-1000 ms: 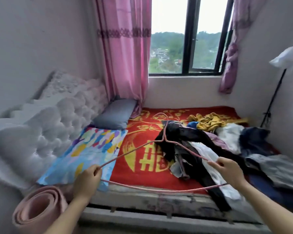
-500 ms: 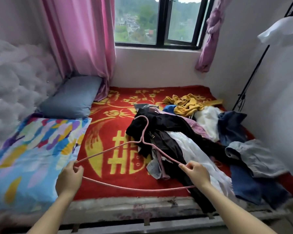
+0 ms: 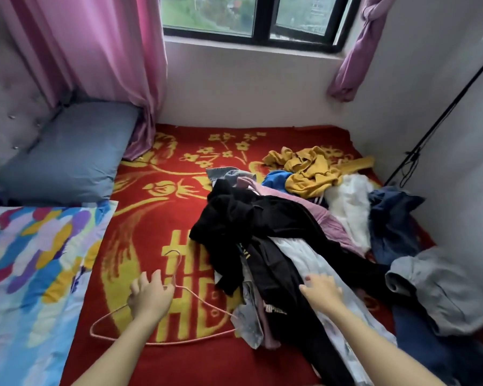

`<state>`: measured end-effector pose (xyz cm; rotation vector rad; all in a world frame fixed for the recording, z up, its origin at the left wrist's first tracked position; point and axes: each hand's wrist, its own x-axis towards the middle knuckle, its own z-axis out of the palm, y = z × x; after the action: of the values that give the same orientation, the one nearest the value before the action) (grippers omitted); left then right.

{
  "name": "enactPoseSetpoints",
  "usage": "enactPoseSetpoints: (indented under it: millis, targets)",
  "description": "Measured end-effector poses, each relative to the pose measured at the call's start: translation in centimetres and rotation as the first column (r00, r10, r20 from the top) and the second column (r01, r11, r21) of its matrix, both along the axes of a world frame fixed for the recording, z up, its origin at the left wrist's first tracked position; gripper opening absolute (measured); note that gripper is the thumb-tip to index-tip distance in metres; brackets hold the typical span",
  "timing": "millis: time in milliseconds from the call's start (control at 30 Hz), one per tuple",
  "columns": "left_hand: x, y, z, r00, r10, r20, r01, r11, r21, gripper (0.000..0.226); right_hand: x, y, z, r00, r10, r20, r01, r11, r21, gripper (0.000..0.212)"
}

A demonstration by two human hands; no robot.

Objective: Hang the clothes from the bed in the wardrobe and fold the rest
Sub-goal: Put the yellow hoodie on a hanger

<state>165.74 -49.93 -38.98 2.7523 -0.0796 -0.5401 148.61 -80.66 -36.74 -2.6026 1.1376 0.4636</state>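
A pink wire hanger [image 3: 179, 339] lies flat on the red and gold blanket [image 3: 156, 218]. My left hand [image 3: 149, 296] hovers over its left shoulder with fingers spread, holding nothing. My right hand [image 3: 321, 292] is open above the near end of the clothes pile, over a white garment [image 3: 307, 260] and a black garment [image 3: 248, 218]. Further back lie a yellow garment [image 3: 308, 168], a pink garment [image 3: 329, 221], a fluffy white garment [image 3: 352, 207], a navy garment [image 3: 393, 218] and a grey garment [image 3: 441, 288].
A grey-blue pillow [image 3: 64, 154] and a multicoloured pillow [image 3: 31, 274] lie at the left by the tufted headboard [image 3: 9, 107]. Pink curtains [image 3: 95, 45] flank the window [image 3: 251, 15]. A black stand [image 3: 430, 129] leans by the right wall.
Both hands have let go of the hanger, which now lies on the blanket. My right hand has moved right onto the clothes pile. The view has tilted down toward the bed.
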Motion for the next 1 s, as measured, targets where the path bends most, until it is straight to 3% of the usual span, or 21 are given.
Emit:
enactPoseSetpoints:
  millis: [300, 533, 767, 900, 1000]
  targets:
    - [1.6, -17.7, 1.8, 0.954, -0.268, 0.133, 0.271, 0.962, -0.007, 0.056, 1.8, -14.7, 1.5, 0.987, -0.158, 0.023, 0.158, 0.988, 0.004, 0.041]
    - [1.7, -30.5, -1.5, 0.933, -0.325, 0.158, 0.302, 0.941, 0.154, 0.063, 6.9, -28.5, -1.3, 1.000, 0.010, -0.006, -0.010, 0.998, -0.058, 0.035]
    - [3.5, -39.8, -7.5, 0.900, -0.433, 0.039, 0.397, 0.855, 0.335, 0.068, 12.2, -37.6, -6.7, 0.980, 0.198, -0.030, -0.201, 0.968, -0.149, 0.040]
    - [8.3, -43.9, -10.6, 0.894, -0.435, 0.111, 0.360, 0.841, 0.404, 0.073, 16.5, -42.5, -9.8, 0.962, 0.274, -0.012, -0.267, 0.927, -0.262, 0.046]
    - [11.3, -45.3, -13.0, 0.904, -0.419, 0.079, 0.343, 0.825, 0.449, 0.079, 18.9, -44.3, -12.8, 0.952, 0.305, -0.021, -0.297, 0.906, -0.301, 0.055]
